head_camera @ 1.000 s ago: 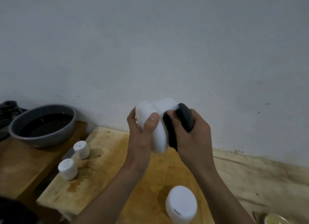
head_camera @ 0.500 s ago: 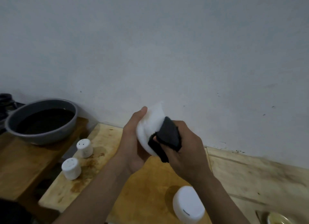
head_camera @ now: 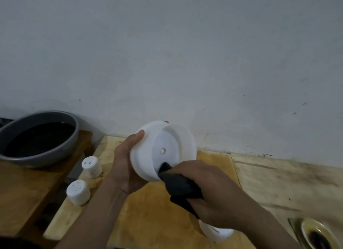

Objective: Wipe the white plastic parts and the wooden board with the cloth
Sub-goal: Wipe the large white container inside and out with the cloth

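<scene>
My left hand (head_camera: 126, 165) holds a round white plastic part (head_camera: 163, 148) above the wooden board (head_camera: 148, 217), its hollow side with a small centre hole turned toward me. In my right hand (head_camera: 213, 191) is a bunched dark cloth (head_camera: 178, 185), its tip pressed against the lower inside rim of that part. Two small white caps with holes (head_camera: 91, 166) (head_camera: 78, 192) stand on the board's left edge. Another white plastic part (head_camera: 216, 232) lies on the board, mostly hidden under my right wrist.
A grey bowl (head_camera: 61, 148) of dark liquid sits on a lower wooden stand at the left. A small dish (head_camera: 319, 234) with dark liquid is at the bottom right on the pale worktop. The wall rises directly behind the board.
I turned the white part so its hollow side faces me. The cloth moved from the outside of the part to its lower inside rim, and both hands came lower.
</scene>
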{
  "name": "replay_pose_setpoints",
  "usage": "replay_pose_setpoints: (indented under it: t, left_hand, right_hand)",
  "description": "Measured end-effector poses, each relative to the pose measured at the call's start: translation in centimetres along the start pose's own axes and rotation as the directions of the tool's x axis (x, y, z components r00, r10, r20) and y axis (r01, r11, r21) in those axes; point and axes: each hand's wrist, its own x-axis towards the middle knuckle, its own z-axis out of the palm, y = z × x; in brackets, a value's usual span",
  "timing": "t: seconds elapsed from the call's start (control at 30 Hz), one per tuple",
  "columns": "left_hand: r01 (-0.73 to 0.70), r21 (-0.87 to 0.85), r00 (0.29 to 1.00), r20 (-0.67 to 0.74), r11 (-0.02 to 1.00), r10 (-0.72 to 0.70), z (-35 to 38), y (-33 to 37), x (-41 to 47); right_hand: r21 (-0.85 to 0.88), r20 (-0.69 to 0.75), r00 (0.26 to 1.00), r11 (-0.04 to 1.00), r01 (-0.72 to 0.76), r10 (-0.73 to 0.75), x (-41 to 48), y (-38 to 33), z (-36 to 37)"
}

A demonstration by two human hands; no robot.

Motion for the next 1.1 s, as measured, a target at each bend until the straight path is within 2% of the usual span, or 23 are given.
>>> replay_pose_setpoints:
  t: [0.03, 0.1, 0.17, 0.23, 0.33, 0.4, 0.47, 0.53, 0.6, 0.7, 0.77, 0.87, 0.97, 1.03, 1.1]
  left_hand:
    - [0.030, -0.012, 0.999, 0.017, 0.999, -0.030, -0.3, -0.1, 0.2]
    - [0.088, -0.052, 0.996, 0.005, 0.995, -0.088, -1.0, -0.2, 0.4]
    - [0.124, -0.048, 0.992, -0.022, 0.991, -0.125, -1.4, -0.5, 0.8]
    - [0.154, -0.047, 0.987, -0.036, 0.987, -0.156, -1.5, -0.9, 1.3]
    - [0.178, -0.036, 0.983, -0.046, 0.983, -0.180, -1.3, -1.3, 2.1]
    - [0.188, -0.005, 0.981, -0.043, 0.982, -0.188, -1.4, -1.4, 2.3]
    - [0.200, -0.007, 0.980, -0.021, 0.980, -0.200, -1.7, -1.5, 2.3]
    - [0.206, -0.025, 0.979, -0.002, 0.978, -0.206, -1.9, -1.6, 2.3]
    - [0.201, -0.042, 0.979, -0.013, 0.979, -0.202, -1.8, -2.0, 2.4]
    - [0.194, -0.033, 0.980, -0.028, 0.981, -0.195, -1.2, -2.6, 2.8]
    - [0.205, -0.040, 0.978, -0.020, 0.978, -0.206, -1.1, -2.8, 3.1]
    - [0.224, -0.050, 0.975, 0.009, 0.973, -0.224, -1.5, -3.0, 3.1]
    - [0.202, -0.038, 0.979, -0.002, 0.979, -0.203, -1.2, -3.2, 2.9]
    - [0.192, -0.046, 0.981, -0.009, 0.980, -0.192, -0.9, -3.3, 3.1]
    - [0.179, -0.032, 0.984, 0.014, 0.983, -0.179, -0.6, -2.9, 3.3]
  right_hand:
    - [0.175, 0.003, 0.998, 0.982, -0.064, 0.064, 0.0, -0.2, -1.0]
    - [0.394, -0.172, 0.966, 0.912, -0.114, 0.195, 0.6, -0.3, -2.3]
    - [0.329, -0.400, 0.873, 0.933, -0.148, 0.280, 1.8, -0.3, -2.0]
    - [0.098, -0.508, 0.823, 0.966, -0.238, 0.254, 3.1, -0.5, -0.6]
    - [-0.313, -0.467, 0.877, 0.907, -0.281, 0.110, 4.1, -0.2, 1.5]
    - [-0.408, -0.384, 0.916, 0.870, -0.279, 0.114, 3.9, 0.1, 1.9]
    - [-0.357, -0.244, 0.950, 0.893, -0.274, 0.193, 3.1, 0.2, 1.6]
    - [-0.321, -0.157, 0.968, 0.916, -0.239, 0.198, 2.4, 0.5, 0.8]
    - [-0.256, -0.240, 0.951, 0.933, -0.255, 0.194, 2.2, 0.9, 0.5]
    - [-0.133, -0.490, 0.836, 0.927, -0.351, 0.246, 3.0, 0.9, 0.7]
    - [-0.212, -0.475, 0.864, 0.931, -0.296, 0.167, 3.6, 1.1, 1.4]
    - [-0.378, -0.284, 0.957, 0.911, -0.165, 0.056, 3.1, 2.1, 2.1]
    - [-0.538, -0.249, 0.959, 0.805, -0.251, 0.132, 2.7, 2.6, 1.6]
    - [-0.503, -0.284, 0.951, 0.826, -0.255, 0.121, 2.7, 2.4, 0.9]
    - [-0.376, -0.243, 0.967, 0.912, -0.163, 0.073, 2.5, 2.2, 0.1]
